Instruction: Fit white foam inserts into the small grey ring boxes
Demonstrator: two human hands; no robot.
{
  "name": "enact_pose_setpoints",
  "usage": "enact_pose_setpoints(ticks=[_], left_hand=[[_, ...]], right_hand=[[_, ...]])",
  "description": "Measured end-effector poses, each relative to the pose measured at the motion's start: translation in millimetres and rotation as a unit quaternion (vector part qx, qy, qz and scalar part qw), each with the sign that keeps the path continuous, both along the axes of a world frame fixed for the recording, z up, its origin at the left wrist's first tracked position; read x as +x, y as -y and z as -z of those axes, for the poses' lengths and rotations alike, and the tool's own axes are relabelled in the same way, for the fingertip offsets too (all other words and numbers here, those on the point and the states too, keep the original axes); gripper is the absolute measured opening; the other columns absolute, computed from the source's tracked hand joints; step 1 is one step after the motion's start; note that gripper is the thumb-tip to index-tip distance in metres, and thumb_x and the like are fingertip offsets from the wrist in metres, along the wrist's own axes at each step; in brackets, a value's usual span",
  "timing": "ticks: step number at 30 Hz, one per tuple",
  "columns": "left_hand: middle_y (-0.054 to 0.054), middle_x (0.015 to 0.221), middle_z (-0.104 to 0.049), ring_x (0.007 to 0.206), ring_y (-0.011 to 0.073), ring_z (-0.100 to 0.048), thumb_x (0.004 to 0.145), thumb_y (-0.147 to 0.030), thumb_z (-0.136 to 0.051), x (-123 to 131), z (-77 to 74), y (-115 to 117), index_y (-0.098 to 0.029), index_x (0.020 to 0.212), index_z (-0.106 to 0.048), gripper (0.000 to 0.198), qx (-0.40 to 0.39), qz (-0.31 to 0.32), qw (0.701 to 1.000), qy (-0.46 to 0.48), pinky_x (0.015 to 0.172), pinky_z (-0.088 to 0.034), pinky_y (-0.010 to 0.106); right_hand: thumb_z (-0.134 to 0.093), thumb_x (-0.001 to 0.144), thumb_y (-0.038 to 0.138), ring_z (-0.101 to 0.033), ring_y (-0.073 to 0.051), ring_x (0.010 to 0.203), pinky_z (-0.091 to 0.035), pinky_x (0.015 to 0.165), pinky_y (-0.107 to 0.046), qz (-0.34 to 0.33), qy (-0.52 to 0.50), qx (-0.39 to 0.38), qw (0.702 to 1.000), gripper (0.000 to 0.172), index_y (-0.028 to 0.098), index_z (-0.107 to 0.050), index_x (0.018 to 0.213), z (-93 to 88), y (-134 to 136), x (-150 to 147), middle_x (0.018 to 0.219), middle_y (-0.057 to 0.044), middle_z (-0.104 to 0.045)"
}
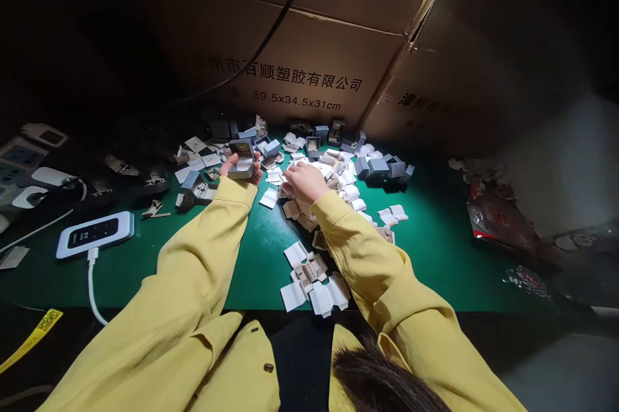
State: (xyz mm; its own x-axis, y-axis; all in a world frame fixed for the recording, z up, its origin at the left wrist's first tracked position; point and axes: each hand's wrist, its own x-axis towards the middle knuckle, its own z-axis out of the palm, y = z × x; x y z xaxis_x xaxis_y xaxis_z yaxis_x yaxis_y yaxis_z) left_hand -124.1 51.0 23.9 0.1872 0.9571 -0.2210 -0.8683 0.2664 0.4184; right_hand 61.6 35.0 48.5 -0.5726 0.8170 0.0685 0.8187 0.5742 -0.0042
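Observation:
My left hand [227, 165] is wrapped round a small grey hinged jewelry box [241, 169], held with its lid raised and a pale lining showing inside. Over a heap of folded white card inserts [349, 192], my right hand [305, 181] reaches down with fingers bent together. Its fingertips are partly hidden, so anything pinched there cannot be made out. Closer to me lies a loose group of inserts [312, 270], some with grey-brown faces. Further small grey-blue boxes [378, 167] stand right of the heap, and others [269, 147] sit behind my left hand.
A green table [435, 244] carries everything. Large cardboard cartons [309, 44] rise behind it, crossed by a dark cable [271, 35]. At left lies a white device [95, 235] with a plugged-in cord. A red and clear plastic bag [503, 218] lies at right.

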Motion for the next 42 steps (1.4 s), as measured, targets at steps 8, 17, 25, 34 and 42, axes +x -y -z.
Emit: enact_pose_setpoints(ticks=[8,17,25,34,42], left_hand=[[0.008,0.081,-0.064,0.057,0.0111,-0.054,0.085,-0.035,-0.029,-3.7,6.5,-6.3,-0.011,0.098,-0.056,0.038,-0.025,0.001,1.0,0.014,0.051,-0.044,0.024],[0.009,0.078,-0.065,0.055,0.0127,-0.056,0.083,-0.033,-0.032,-3.5,11.4,-11.5,-0.01,0.101,-0.053,0.036,-0.037,-0.001,0.999,0.024,0.048,-0.046,0.024],[0.009,0.079,-0.065,0.055,0.0124,-0.056,0.082,-0.033,-0.034,-1.2,12.2,-10.7,-0.01,0.099,-0.052,0.034,-0.028,-0.009,0.999,0.02,0.049,-0.046,0.024],[0.009,0.081,-0.064,0.057,0.011,-0.055,0.084,-0.034,-0.031,0.0,9.1,-4.1,-0.009,0.1,-0.053,0.037,-0.016,-0.004,1.0,0.012,0.05,-0.046,0.023],[0.011,0.073,-0.06,0.057,0.0169,-0.058,0.078,-0.031,-0.034,21.8,-16.2,18.8,-0.014,0.101,-0.057,0.037,-0.02,0.211,0.974,-0.086,0.041,-0.047,0.025]], right_hand=[[-0.059,0.078,0.026,-0.05,-0.026,0.099,-0.042,0.076,-0.035,0.006,-0.024,-0.019,1.0,0.036,0.023,-0.055,0.114,18.5,-4.5,6.9,0.104,-0.007,-0.064],[-0.033,0.087,0.018,-0.054,-0.016,0.09,-0.041,0.08,-0.028,0.073,-0.185,-0.007,0.98,0.035,0.016,-0.047,0.119,-5.1,-10.4,43.5,0.11,-0.007,-0.06],[-0.03,0.09,0.012,-0.042,-0.022,0.112,-0.035,0.09,-0.036,-0.011,-0.045,0.096,0.994,0.033,0.014,-0.061,0.101,-4.5,14.1,14.3,0.122,-0.012,-0.054],[-0.046,0.083,0.013,-0.055,-0.024,0.093,-0.04,0.077,-0.035,0.018,-0.01,-0.007,1.0,0.02,0.014,-0.065,0.076,11.0,9.6,-17.9,0.082,-0.011,-0.067],[-0.027,0.092,0.021,-0.058,-0.013,0.073,-0.045,0.065,-0.025,0.156,-0.275,-0.068,0.946,0.029,0.015,-0.055,0.095,-48.4,2.8,44.7,0.085,-0.004,-0.064]])
